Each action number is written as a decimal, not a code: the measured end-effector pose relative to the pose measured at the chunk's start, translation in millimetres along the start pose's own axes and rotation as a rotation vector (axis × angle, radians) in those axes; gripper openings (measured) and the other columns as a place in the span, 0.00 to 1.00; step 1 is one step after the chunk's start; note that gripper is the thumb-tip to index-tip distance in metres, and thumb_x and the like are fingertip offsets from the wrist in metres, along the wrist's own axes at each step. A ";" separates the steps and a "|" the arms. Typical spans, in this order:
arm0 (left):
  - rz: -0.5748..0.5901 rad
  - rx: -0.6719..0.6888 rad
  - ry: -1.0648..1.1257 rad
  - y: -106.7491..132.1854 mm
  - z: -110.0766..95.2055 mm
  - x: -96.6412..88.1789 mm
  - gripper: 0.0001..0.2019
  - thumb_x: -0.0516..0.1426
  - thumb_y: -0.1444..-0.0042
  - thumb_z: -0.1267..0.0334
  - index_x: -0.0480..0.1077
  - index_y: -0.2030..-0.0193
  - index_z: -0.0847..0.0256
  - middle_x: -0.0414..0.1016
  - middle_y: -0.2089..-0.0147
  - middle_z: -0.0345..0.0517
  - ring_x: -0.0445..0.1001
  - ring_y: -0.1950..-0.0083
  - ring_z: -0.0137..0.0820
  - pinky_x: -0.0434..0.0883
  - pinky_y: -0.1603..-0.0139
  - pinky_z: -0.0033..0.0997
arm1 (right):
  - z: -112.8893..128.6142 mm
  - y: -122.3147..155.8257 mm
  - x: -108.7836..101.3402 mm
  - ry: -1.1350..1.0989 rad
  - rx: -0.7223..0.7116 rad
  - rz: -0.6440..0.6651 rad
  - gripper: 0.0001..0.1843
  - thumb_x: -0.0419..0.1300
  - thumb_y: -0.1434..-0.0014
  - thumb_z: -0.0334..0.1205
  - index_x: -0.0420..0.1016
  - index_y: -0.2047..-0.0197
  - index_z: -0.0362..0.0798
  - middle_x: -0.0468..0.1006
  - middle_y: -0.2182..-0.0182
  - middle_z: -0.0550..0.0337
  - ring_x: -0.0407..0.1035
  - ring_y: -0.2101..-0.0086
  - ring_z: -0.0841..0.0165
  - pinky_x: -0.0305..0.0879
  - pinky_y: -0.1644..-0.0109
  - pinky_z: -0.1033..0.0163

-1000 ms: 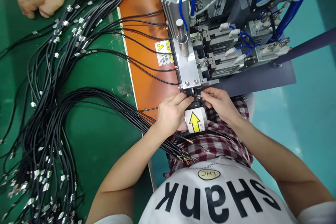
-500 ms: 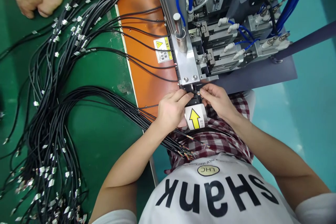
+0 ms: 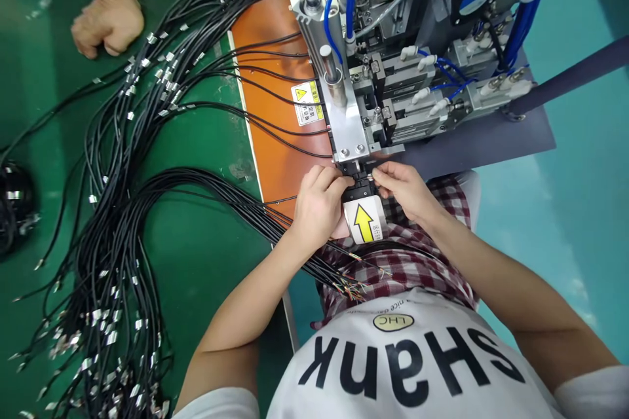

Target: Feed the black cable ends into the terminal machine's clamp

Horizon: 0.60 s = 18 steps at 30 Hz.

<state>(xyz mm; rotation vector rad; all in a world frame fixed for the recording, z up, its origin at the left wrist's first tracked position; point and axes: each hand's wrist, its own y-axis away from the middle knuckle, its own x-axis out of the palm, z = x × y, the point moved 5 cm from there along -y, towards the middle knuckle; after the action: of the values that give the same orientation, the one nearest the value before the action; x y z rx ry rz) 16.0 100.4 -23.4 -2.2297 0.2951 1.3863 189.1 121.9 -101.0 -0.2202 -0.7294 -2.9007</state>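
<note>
My left hand (image 3: 318,204) is closed at the left of the black fixture (image 3: 358,192), its fingertips against it. A black cable (image 3: 279,201) runs from the table under this hand, and the fingers seem to press it there. At the fixture's right side my right hand (image 3: 403,187) pinches thin wire ends (image 3: 371,177), mostly hidden by the fingertips. Just below, a white label with a yellow arrow (image 3: 364,222) marks the fixture's near end. The silver press head (image 3: 350,137) stands directly beyond both hands.
Several cables lead across the orange board (image 3: 275,137) into the machine. A large bundle of black cables (image 3: 118,209) lies on the green table (image 3: 206,236). Stripped cable ends (image 3: 351,288) hang near my lap. Another person's hand (image 3: 111,23) rests at the upper left. Blue air hoses (image 3: 525,6) rise at the right.
The view has shifted slightly, moving the table to the right and down in the picture. My left fingertips have drawn back a little from the wire ends. The right hand keeps its pinch.
</note>
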 end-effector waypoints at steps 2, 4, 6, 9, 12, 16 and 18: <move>-0.012 -0.036 -0.043 0.9 0.0 0.5 0.11 0.51 0.30 0.67 0.76 0.53 0.58 0.74 0.57 0.50 0.69 0.55 0.37 0.71 0.55 0.39 | 0.1 1.4 1.4 -0.061 0.073 0.027 0.24 0.72 0.51 0.59 0.73 0.70 0.46 0.71 0.74 0.65 0.60 0.78 0.77 0.56 0.72 0.65; 0.000 -0.082 0.032 3.3 0.7 1.6 0.12 0.49 0.29 0.67 0.75 0.53 0.59 0.72 0.57 0.48 0.71 0.56 0.35 0.72 0.56 0.36 | 2.5 4.0 1.7 -0.069 0.094 0.053 0.25 0.73 0.53 0.60 0.74 0.69 0.46 0.71 0.73 0.65 0.61 0.78 0.77 0.57 0.72 0.66; 0.014 -0.135 0.150 8.7 2.2 1.0 0.11 0.49 0.29 0.68 0.73 0.51 0.61 0.72 0.56 0.48 0.73 0.54 0.33 0.74 0.53 0.34 | 4.1 6.5 0.4 -0.058 0.087 0.063 0.25 0.72 0.51 0.61 0.74 0.68 0.46 0.73 0.72 0.64 0.62 0.77 0.77 0.58 0.71 0.66; 0.011 -0.206 0.186 24.5 5.1 -6.1 0.13 0.50 0.30 0.69 0.70 0.44 0.61 0.73 0.49 0.51 0.73 0.49 0.35 0.75 0.46 0.38 | 1.5 8.2 -2.8 -0.052 0.086 0.043 0.25 0.68 0.45 0.62 0.74 0.67 0.46 0.74 0.70 0.63 0.64 0.76 0.77 0.58 0.70 0.66; 0.011 -0.237 0.098 46.0 10.6 -15.9 0.16 0.51 0.31 0.69 0.69 0.39 0.58 0.73 0.45 0.54 0.73 0.45 0.39 0.74 0.43 0.44 | -1.0 6.3 -3.2 -0.037 0.048 0.019 0.23 0.68 0.44 0.60 0.74 0.67 0.46 0.74 0.71 0.64 0.64 0.76 0.77 0.57 0.70 0.66; 0.036 -0.181 -0.038 66.0 20.8 -21.7 0.22 0.51 0.31 0.69 0.66 0.33 0.52 0.73 0.41 0.56 0.71 0.41 0.43 0.72 0.41 0.50 | 0.9 2.7 -0.5 -0.052 -0.001 0.017 0.22 0.70 0.48 0.57 0.74 0.68 0.46 0.73 0.73 0.65 0.61 0.77 0.77 0.56 0.71 0.66; 0.047 -0.164 -0.052 69.4 25.2 -21.1 0.23 0.51 0.31 0.70 0.66 0.32 0.52 0.72 0.41 0.56 0.71 0.40 0.42 0.71 0.40 0.50 | 1.4 2.8 0.2 -0.077 0.030 0.023 0.22 0.71 0.49 0.57 0.74 0.69 0.46 0.72 0.74 0.66 0.61 0.77 0.77 0.56 0.72 0.66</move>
<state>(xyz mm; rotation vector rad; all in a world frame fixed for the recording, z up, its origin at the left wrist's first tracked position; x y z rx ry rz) -43.0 52.5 -34.3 -2.3265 0.2243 1.5413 189.6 120.1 -98.4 -0.3368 -0.7761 -2.8712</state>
